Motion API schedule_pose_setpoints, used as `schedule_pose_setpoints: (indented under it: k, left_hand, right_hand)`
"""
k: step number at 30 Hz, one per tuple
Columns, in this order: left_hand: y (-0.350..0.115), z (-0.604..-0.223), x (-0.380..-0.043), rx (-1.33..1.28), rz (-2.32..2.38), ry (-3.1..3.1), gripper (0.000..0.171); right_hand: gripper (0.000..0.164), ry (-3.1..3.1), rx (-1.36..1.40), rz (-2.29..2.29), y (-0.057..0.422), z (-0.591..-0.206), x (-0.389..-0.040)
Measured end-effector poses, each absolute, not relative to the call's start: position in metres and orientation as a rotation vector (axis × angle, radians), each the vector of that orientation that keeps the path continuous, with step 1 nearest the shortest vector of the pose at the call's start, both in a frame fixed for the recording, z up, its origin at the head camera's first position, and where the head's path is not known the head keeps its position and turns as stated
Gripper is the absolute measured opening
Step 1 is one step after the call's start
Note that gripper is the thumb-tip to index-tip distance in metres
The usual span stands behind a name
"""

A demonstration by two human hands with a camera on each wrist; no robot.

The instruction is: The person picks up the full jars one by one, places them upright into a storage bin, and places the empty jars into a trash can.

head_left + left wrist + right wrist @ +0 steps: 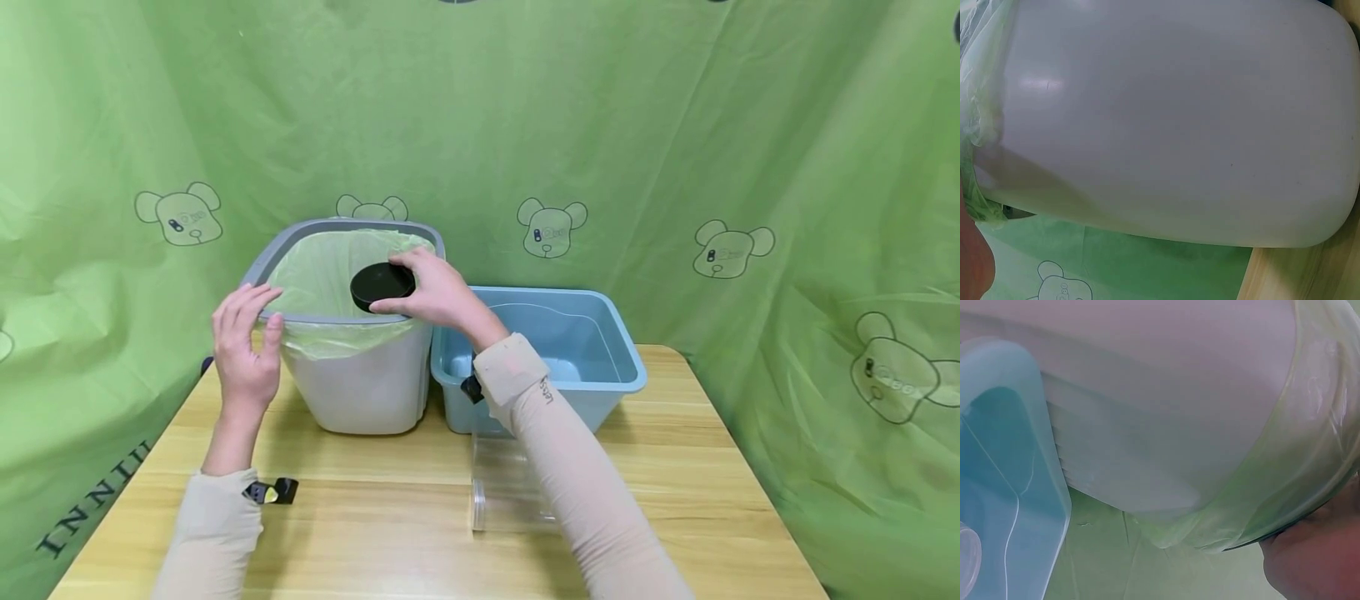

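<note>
A white trash bin (356,392) with a grey rim stands upright at the back left of the table, lined with a pale green bag (315,262). My right hand (438,287) pinches a round black lid (381,283) over the bin's opening, thumb on the near edge and fingers on the far edge. At the bin's left front corner, my left hand (247,354) holds the rim, fingers over it and thumb outside. The left wrist view shows the bin's smooth wall (1172,125); only part of the hand appears at its edge. The lid is mostly hidden in the right wrist view.
A light blue tub (600,342) stands right of the bin, close beside it. In front of the tub, a clear plastic container (506,483) lies on the wooden table (375,533), partly covered by my right forearm. A green curtain (465,125) hangs behind.
</note>
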State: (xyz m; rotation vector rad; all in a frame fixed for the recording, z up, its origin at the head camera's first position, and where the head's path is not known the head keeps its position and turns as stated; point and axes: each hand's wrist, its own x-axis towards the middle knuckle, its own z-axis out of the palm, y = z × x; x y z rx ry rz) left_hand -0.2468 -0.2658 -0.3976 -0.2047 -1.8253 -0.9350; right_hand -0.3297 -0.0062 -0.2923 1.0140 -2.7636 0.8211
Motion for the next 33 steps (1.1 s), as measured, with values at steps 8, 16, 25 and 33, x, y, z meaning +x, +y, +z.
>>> schedule_pose_setpoints:
  k: [8, 16, 25, 33]
  left_hand:
    - [-0.2656, -0.3976, -0.247, -0.211, -0.932, -1.831, 0.051]
    - [-0.266, -0.3973, -0.2466, -0.213, -0.925, -1.83, 0.052]
    - [-0.2651, -0.3984, -0.2459, -0.205, -0.926, -1.842, 0.05]
    - [-0.2656, -0.3977, -0.245, -0.203, -0.924, -1.848, 0.048]
  right_hand:
    - [0.082, -2.819, 0.991, 0.786, -0.0059, -0.2894, -0.3302]
    - [0.083, -2.845, 0.99, 0.804, -0.0056, -0.289, -0.3302]
    - [0.083, -2.842, 0.976, 0.83, -0.005, -0.2926, -0.3299]
    - [0.082, -2.81, 0.99, 0.87, -0.0043, -0.2921, -0.3293]
